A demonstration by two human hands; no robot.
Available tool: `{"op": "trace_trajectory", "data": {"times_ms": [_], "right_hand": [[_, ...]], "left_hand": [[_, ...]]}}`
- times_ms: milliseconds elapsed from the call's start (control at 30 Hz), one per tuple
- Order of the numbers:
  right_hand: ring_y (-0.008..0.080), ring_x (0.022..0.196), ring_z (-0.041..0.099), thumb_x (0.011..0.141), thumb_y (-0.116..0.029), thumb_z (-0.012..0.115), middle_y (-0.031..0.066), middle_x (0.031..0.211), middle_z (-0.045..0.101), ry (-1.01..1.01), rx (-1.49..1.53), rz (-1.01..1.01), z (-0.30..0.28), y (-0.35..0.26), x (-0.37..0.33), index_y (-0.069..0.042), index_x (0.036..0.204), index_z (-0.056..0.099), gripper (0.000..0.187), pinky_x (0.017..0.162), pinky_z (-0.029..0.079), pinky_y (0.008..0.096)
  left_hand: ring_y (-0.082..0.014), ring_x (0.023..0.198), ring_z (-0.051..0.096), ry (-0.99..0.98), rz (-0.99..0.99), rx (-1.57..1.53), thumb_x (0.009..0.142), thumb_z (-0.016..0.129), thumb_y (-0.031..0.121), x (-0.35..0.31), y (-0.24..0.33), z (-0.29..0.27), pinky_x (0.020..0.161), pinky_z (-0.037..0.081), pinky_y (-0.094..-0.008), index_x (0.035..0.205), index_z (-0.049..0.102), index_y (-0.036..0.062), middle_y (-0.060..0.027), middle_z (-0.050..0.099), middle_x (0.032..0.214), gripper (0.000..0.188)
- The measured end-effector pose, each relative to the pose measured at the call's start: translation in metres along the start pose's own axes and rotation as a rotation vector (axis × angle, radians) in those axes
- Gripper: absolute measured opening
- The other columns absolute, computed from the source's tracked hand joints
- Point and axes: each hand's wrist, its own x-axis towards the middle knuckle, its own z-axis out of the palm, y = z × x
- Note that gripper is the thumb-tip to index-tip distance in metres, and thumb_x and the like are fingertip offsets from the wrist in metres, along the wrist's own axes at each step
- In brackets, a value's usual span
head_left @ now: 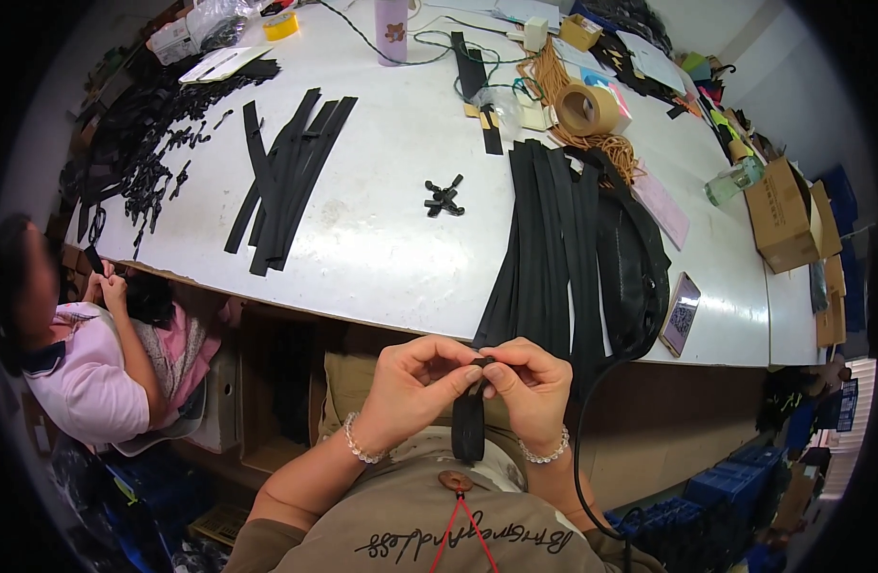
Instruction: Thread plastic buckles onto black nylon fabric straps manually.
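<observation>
Black fabric strip [469, 435] hangs below both hands, at the near side of the glossy white table [391, 277]. Bare left hand [412, 387] and bare right hand [535, 390] meet, thumbs and fingertips pinched tight on its upper end. Long flat black strips [542, 239] lie bunched just beyond.

On my feed, beaded clear bracelets [363, 453] ring both wrists below the fingers [455, 383]; nearer the body, I see an olive-brown shirt [363, 520], dark lettering [476, 533], and a reddish-brown pendant [447, 480] on red cord [445, 535].
</observation>
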Motion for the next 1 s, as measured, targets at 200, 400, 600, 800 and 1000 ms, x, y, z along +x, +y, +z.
{"op": "trace_trajectory", "data": {"times_ms": [200, 400, 600, 800, 1000], "right_hand": [[0.0083, 0.062, 0.056, 0.081, 0.005, 0.060, 0.0097, 0.086, 0.061, 0.044, 0.048, 0.005, 0.003, 0.003, -0.001, 0.006, 0.094, 0.064, 0.013, 0.054, 0.045, 0.0180], [0.0078, 0.061, 0.055, 0.083, 0.003, 0.059, 0.0081, 0.084, 0.061, 0.068, 0.138, 0.070, 0.004, 0.005, -0.001, 0.005, 0.093, 0.064, 0.011, 0.055, 0.045, 0.0178], [0.0070, 0.061, 0.055, 0.084, 0.001, 0.059, 0.0067, 0.083, 0.060, 0.124, 0.163, 0.073, 0.008, 0.009, -0.004, 0.005, 0.093, 0.063, 0.011, 0.054, 0.045, 0.0175], [0.0077, 0.062, 0.056, 0.082, 0.001, 0.062, 0.0076, 0.085, 0.060, 0.151, 0.065, -0.040, 0.010, 0.008, -0.004, 0.004, 0.093, 0.062, 0.011, 0.054, 0.046, 0.0179], [0.0084, 0.064, 0.056, 0.081, 0.003, 0.063, 0.0087, 0.086, 0.060, 0.107, 0.110, -0.088, 0.007, 0.012, -0.002, 0.005, 0.093, 0.063, 0.013, 0.055, 0.046, 0.0181]], "left_hand": [[-0.0087, 0.079, 0.060, 0.002, 0.031, 0.081, 0.078, 0.067, -0.002, 0.002, -0.001, -0.002, 0.070, 0.050, -0.0218, 0.090, 0.063, -0.0018, -0.0060, 0.065, 0.087, 0.012], [-0.0097, 0.078, 0.061, 0.009, 0.034, 0.107, 0.077, 0.067, -0.003, 0.003, -0.002, -0.004, 0.071, 0.051, -0.0225, 0.089, 0.064, -0.0021, -0.0066, 0.065, 0.087, 0.012], [-0.0102, 0.079, 0.061, 0.013, 0.054, 0.131, 0.077, 0.067, -0.004, 0.005, -0.002, -0.001, 0.072, 0.051, -0.0231, 0.089, 0.064, -0.0025, -0.0074, 0.065, 0.087, 0.013], [-0.0116, 0.082, 0.062, 0.029, 0.173, 0.158, 0.077, 0.065, -0.004, 0.004, -0.004, 0.003, 0.075, 0.051, -0.0238, 0.091, 0.065, -0.0031, -0.0085, 0.066, 0.091, 0.014], [-0.0117, 0.080, 0.062, 0.019, 0.137, 0.070, 0.077, 0.063, -0.006, 0.006, -0.002, 0.004, 0.072, 0.051, -0.0239, 0.087, 0.063, -0.0038, -0.0098, 0.065, 0.088, 0.010]]}}
